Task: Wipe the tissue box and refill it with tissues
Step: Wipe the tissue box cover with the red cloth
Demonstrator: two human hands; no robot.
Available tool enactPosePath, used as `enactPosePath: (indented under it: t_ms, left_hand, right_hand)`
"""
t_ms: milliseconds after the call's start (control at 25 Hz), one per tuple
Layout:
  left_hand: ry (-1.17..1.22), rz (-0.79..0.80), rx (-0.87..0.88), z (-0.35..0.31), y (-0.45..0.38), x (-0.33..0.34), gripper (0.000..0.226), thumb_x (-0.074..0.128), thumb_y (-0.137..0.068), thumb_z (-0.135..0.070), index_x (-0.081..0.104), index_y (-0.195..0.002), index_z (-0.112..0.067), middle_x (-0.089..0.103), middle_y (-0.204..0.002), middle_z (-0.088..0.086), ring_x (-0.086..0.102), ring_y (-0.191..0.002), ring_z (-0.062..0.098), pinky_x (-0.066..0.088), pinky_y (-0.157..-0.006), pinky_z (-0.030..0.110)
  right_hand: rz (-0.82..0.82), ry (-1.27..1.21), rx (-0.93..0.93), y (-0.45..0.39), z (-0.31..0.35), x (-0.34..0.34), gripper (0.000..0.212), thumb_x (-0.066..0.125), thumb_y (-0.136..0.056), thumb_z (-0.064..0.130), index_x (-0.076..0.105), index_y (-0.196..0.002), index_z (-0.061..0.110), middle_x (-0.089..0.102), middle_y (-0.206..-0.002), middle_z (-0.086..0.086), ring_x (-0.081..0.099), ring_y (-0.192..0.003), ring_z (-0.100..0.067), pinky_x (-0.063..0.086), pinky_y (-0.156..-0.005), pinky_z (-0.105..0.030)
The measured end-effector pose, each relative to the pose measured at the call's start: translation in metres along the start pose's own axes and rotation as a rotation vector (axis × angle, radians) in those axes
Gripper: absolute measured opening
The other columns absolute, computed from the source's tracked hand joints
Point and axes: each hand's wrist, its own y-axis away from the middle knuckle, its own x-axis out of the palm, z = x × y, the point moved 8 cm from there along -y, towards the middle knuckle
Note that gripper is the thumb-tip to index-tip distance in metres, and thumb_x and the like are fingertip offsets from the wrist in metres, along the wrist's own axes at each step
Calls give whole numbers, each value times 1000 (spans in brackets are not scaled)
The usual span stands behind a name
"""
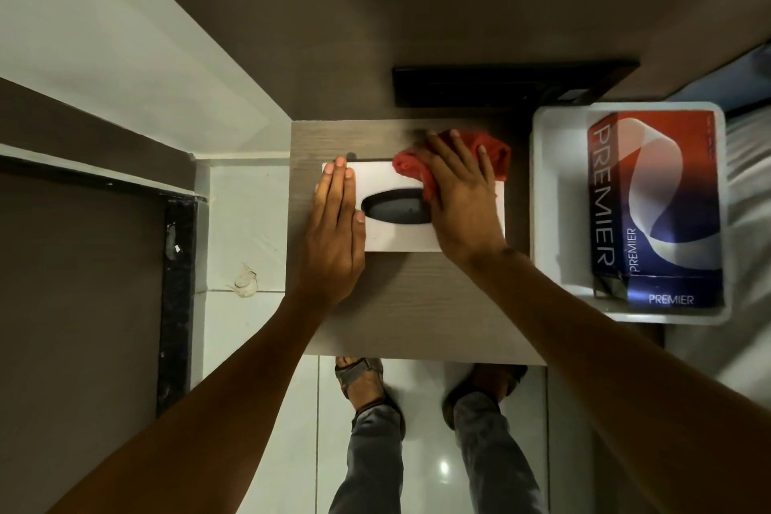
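A white tissue box (394, 240) with a dark oval slot (392, 211) lies flat on a small wooden table (417, 305). My left hand (336, 230) rests flat on the box's left end, fingers together and stretched out. My right hand (461, 196) presses a red cloth (496, 154) onto the box's right end; the cloth bunches out beyond my fingers toward the far right corner. A red and blue "PREMIER" tissue pack (659, 200) lies in a white tray (546, 200) to the right.
A dark flat object (500, 86) lies against the wall behind the table. White tiled floor (246, 221) shows on the left, a dark door frame (175, 296) further left. My feet in sandals (359, 380) stand below the table's near edge. Bedding lies at the far right.
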Motion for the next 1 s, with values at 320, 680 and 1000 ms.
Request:
enactPosePath:
  t_ms: [320, 680, 1000]
  left_hand:
    - [21, 75, -38, 3, -1, 4, 58, 31, -115, -28, 21, -167, -5, 19, -178, 9, 12, -167, 23, 22, -136, 46]
    - [-34, 101, -67, 2, -2, 6, 61, 23, -114, -37, 20, -167, -8, 18, -178, 8, 14, -167, 26, 25, -134, 47]
    - [-22, 70, -69, 1, -1, 6, 61, 24, -114, -38, 22, -167, -7, 21, -177, 9, 18, -166, 28, 29, -132, 51]
  right_hand:
    - [228, -174, -208, 36, 20, 1, 56, 58, -101, 14, 43, -155, 18, 40, -164, -7, 27, -157, -27, 14, -131, -50]
    - [-26, -840, 405, 108, -53, -104, 26, 38, -108, 38, 48, -129, 49, 68, -106, 28, 70, -95, 4, 60, -74, -19]
    - [-250, -223, 507, 105, -127, -101, 55, 44, -104, 3, 41, -155, 21, 39, -163, -6, 30, -154, -26, 26, -127, -56]
